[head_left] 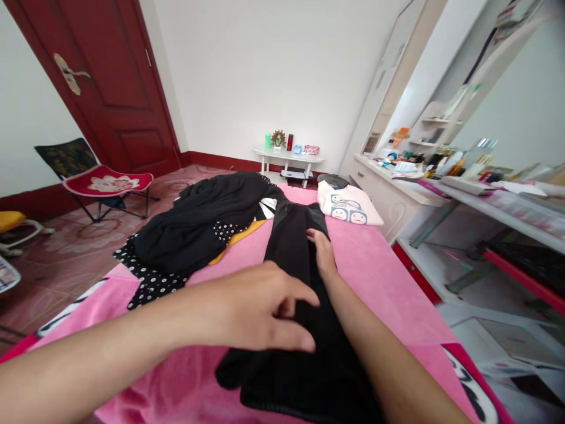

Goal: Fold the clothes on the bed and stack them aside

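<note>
Along the pink bedcover (371, 277), a black garment (286, 241) lies stretched lengthwise, uneven at its near end.
A loose flap (233, 368) juts left there; an uneven pull could drag the layers out of line or leave creases. Just past it, the left hand (258, 306) has thumb and fingers apart, nothing between them, the garment below. Farther up, the right hand (324, 253) bends its fingers over the garment's right side; whether they pinch cloth, I cannot tell. Beyond, dark clothes (185, 224) heap to the left, and a pale shirt (368, 215) lies to the right.
</note>
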A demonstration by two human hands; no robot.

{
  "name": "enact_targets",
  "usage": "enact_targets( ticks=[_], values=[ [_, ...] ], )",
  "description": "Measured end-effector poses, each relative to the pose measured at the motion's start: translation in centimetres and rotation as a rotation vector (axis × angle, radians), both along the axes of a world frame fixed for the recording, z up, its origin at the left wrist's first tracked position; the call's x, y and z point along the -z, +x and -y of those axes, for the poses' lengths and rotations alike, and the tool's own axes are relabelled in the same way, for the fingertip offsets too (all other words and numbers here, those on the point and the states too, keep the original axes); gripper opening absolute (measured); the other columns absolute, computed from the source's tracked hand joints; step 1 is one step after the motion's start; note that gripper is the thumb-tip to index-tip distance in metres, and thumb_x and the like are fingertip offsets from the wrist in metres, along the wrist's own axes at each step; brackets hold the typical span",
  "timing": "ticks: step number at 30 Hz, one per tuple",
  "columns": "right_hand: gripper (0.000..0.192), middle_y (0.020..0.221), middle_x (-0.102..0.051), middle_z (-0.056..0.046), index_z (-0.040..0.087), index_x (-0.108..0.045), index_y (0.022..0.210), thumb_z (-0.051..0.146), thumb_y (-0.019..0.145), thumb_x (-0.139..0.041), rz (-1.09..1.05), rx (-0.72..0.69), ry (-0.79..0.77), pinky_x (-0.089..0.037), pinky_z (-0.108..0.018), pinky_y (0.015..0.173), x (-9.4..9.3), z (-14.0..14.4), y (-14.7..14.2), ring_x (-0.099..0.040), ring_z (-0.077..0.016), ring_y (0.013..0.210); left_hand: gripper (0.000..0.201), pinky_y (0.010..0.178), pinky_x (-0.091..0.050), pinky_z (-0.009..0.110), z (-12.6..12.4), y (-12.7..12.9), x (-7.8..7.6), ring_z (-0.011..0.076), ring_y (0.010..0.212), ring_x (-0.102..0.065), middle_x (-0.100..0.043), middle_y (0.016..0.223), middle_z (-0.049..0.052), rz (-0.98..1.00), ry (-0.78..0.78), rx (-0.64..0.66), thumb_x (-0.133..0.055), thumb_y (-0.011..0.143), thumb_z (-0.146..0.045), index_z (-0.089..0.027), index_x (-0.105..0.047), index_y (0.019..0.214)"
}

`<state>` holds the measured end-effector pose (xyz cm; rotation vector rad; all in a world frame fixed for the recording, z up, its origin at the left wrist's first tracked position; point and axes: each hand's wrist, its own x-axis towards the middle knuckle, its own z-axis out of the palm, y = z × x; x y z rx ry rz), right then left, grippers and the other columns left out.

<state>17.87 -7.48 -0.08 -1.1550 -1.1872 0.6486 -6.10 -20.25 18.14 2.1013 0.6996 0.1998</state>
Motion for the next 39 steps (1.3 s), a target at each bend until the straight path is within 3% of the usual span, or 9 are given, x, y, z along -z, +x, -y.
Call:
enact_targets(
  ticks=[2, 4, 6, 8, 10, 13, 16, 19, 39],
  values=[
    [0.052, 0.096, -0.069, -0.01, 0.016, -0.061, 0.101, 0.061, 0.084, -0.041, -0.282, 0.041, -0.01, -0.048, -0.04, 0.086, 0.1, 0.3, 0.6, -0.067, -0.0213, 0.086, 0.048, 0.059, -0.047, 0.019, 1.4, 2.7, 0.8, 0.0116, 0.06, -0.063, -0.07, 0.072, 0.0, -0.032, -0.159, 0.248, -0.068, 0.074, -0.044, -0.021, -0.064, 0.117],
    [0.048, 0.086, -0.069, -0.008, 0.016, -0.059, 0.099, 0.059, 0.082, -0.046, -0.405, 0.04, -0.02, -0.05, -0.038, 0.079, 0.2, 0.6, 1.0, -0.068, -0.0197, 0.077, 0.043, 0.059, -0.047, 0.019, 1.0, 4.9, 2.9, 0.0109, 0.058, -0.062, -0.069, 0.069, 0.0, 0.011, -0.244, 0.305, -0.063, 0.079, -0.045, -0.02, -0.065, 0.115],
    [0.041, 0.084, -0.068, -0.005, 0.017, -0.058, 0.1, 0.052, 0.078, -0.056, -0.366, 0.023, -0.017, -0.051, -0.035, 0.077, 0.3, 0.7, 1.1, -0.067, -0.018, 0.074, 0.036, 0.063, -0.049, 0.022, -1.1, 6.4, 5.5, 0.0119, 0.061, -0.064, -0.07, 0.075, 0.002, 0.129, -0.127, 0.144, -0.057, 0.085, -0.041, -0.018, -0.066, 0.111],
    [0.037, 0.084, -0.068, -0.004, 0.017, -0.059, 0.099, 0.043, 0.073, -0.065, -0.259, 0.028, -0.005, -0.05, -0.034, 0.077, 0.5, 0.7, 1.0, -0.066, -0.0169, 0.075, 0.031, 0.076, -0.05, 0.027, -4.1, 7.4, 8.2, 0.0157, 0.079, -0.066, -0.07, 0.091, 0.005, 0.226, 0.178, -0.115, -0.053, 0.087, -0.034, -0.019, -0.066, 0.11],
    [0.035, 0.084, -0.067, -0.004, 0.017, -0.061, 0.098, 0.039, 0.071, -0.067, -0.184, 0.039, 0.006, -0.05, -0.034, 0.078, 0.8, 0.5, 0.9, -0.065, -0.0167, 0.076, 0.036, 0.094, -0.044, 0.033, -6.9, 7.8, 10.9, 0.0199, 0.107, -0.059, -0.063, 0.118, 0.008, 0.193, 0.441, -0.28, -0.05, 0.088, -0.03, -0.021, -0.059, 0.121],
    [0.033, 0.086, -0.067, -0.004, 0.017, -0.06, 0.098, 0.038, 0.074, -0.064, -0.154, 0.049, 0.024, -0.051, -0.035, 0.079, 1.1, 0.4, 0.8, -0.065, -0.0166, 0.075, 0.049, 0.109, -0.03, 0.042, -9.6, 8.1, 14.4, 0.0246, 0.133, -0.035, -0.039, 0.145, 0.01, -0.041, 0.611, -0.347, -0.044, 0.091, -0.034, -0.018, -0.043, 0.137],
    [0.03, 0.086, -0.067, -0.005, 0.016, -0.059, 0.097, 0.038, 0.076, -0.06, -0.11, 0.045, 0.027, -0.051, -0.036, 0.078, 1.1, 0.4, 0.8, -0.067, -0.0168, 0.073, 0.052, 0.112, -0.02, 0.05, -10.2, 8.4, 16.8, 0.0264, 0.141, -0.018, -0.024, 0.153, 0.007, -0.224, 0.686, -0.374, -0.033, 0.094, -0.041, -0.02, -0.035, 0.142],
    [0.028, 0.085, -0.067, -0.005, 0.016, -0.06, 0.094, 0.037, 0.076, -0.059, -0.054, 0.048, 0.026, -0.052, -0.036, 0.078, 1.0, 0.5, 0.8, -0.067, -0.0173, 0.074, 0.054, 0.113, -0.019, 0.049, -10.0, 8.6, 17.6, 0.0255, 0.142, -0.015, -0.021, 0.154, 0.005, -0.258, 0.73, -0.382, -0.027, 0.095, -0.045, -0.021, -0.031, 0.144],
    [0.019, 0.09, -0.064, -0.005, 0.019, -0.066, 0.086, 0.024, 0.076, -0.051, 0.355, 0.018, 0.064, -0.049, -0.036, 0.081, 0.5, 1.2, 0.5, -0.06, -0.0191, 0.084, 0.055, 0.114, -0.02, 0.047, -10.1, 8.4, 17.6, 0.0236, 0.142, -0.015, -0.019, 0.155, 0.004, -0.262, 0.727, -0.398, -0.026, 0.094, -0.046, -0.021, -0.033, 0.143]
  ],
)
